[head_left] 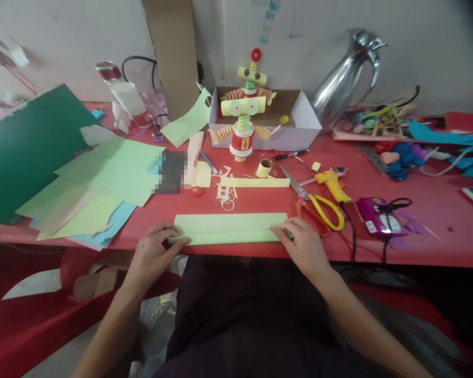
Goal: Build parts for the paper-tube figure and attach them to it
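Observation:
A long strip of light green paper lies along the front edge of the red table, folded lengthwise. My left hand pinches its left end with fingers on the fold. My right hand presses down on its right end. Just past the strip lie a yellow paper strip, a small paper roll and paper scraps.
A paper robot figure stands before an open cardboard box. Yellow-handled scissors, a yellow glue gun and a purple device lie right. Green sheets pile left. A metal jug stands behind.

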Demonstrator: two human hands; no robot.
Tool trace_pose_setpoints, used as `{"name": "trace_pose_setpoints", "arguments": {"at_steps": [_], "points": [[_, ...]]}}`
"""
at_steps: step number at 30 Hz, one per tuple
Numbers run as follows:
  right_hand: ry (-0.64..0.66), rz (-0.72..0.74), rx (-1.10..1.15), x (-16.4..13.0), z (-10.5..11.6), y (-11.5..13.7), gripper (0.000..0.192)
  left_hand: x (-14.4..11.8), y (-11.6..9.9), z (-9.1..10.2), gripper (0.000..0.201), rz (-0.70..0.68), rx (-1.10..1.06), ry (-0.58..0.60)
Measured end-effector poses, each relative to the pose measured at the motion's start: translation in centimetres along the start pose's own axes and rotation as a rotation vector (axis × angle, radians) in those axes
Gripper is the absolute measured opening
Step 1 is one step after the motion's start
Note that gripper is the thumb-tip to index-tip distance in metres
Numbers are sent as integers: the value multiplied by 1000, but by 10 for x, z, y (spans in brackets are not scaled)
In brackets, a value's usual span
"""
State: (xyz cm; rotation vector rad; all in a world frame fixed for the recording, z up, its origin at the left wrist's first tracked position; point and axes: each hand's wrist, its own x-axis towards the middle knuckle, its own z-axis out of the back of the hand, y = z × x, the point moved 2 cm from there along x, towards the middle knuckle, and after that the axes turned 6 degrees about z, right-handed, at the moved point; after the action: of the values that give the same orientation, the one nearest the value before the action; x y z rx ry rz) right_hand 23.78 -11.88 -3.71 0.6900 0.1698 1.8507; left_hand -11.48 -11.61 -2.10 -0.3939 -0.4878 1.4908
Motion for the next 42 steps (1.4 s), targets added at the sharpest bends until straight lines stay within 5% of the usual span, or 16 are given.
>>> {"name": "trace_pose_setpoints", "arguments": {"at_steps": [7,17,21,24,28,30,38,42], "points": [[-36,42,-149,-2,-2,4,37,-1,-8,-3,27,-32,49,-79],[-61,19,-26,-5,-4,-2,32,-2,-5,-7,24,-8,28,-114],[-87,18,-6,-5,-5,0,28,-9,-7,-12,19,19,50,-246],[-124,60,-151,-8,-3,6,17,-15,-11,-16,19,-119,216,-331],[9,283,-207,-10,-2,8,24,-23,-16,-25,42,-499,319,-80],[64,334,-108,-8,-1,5,26,-27,-20,-26,44,-546,322,-76],[74,286,-6,-4,3,-8,21,-23,-32,-31,11,-259,54,-294],[174,442,-96,-6,6,-10,34,-12,-30,-24,16,-213,-7,-179]]}}
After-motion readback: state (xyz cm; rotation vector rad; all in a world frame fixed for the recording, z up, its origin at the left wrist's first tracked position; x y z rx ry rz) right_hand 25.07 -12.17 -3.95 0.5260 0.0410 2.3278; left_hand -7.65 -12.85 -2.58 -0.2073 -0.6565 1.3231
